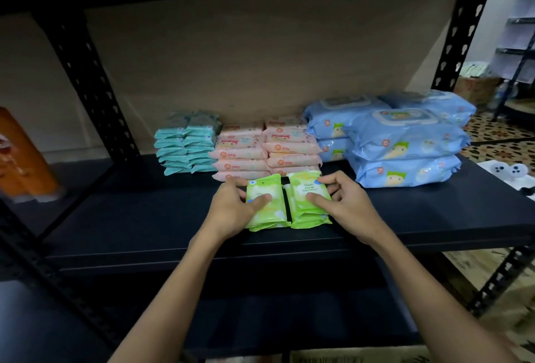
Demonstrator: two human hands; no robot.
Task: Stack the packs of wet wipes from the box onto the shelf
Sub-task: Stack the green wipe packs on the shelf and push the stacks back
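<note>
Two short stacks of green wipes packs sit side by side near the front of the dark shelf (144, 217), just in front of the pink packs (240, 154). The left hand (231, 212) grips the left green stack (266, 206), thumb laid on top and fingers (236, 183) curled over its far left edge; the right hand (344, 203) holds the right green stack (308, 203) the same way, thumb on top and fingers hooked round the far right side. Both hands are clenched on their stacks, neither released. The main risk, as I judge it, is the slippery film: the packs look soft and glossy, and a push from the top pack alone could slide it off the ones beneath, so the pile shears instead of moving whole. The right stack already looks slightly taller and less square, so it could lean or spill toward the shelf's front lip. Pushing back too hard could nudge the pink packs and disturb their rows. The large blue packs (405, 142) stand close on the right, and a wide elbow or wrist could catch the lower one. The teal packs (185, 148) at the back left lie well clear. The box is not in view.
</note>
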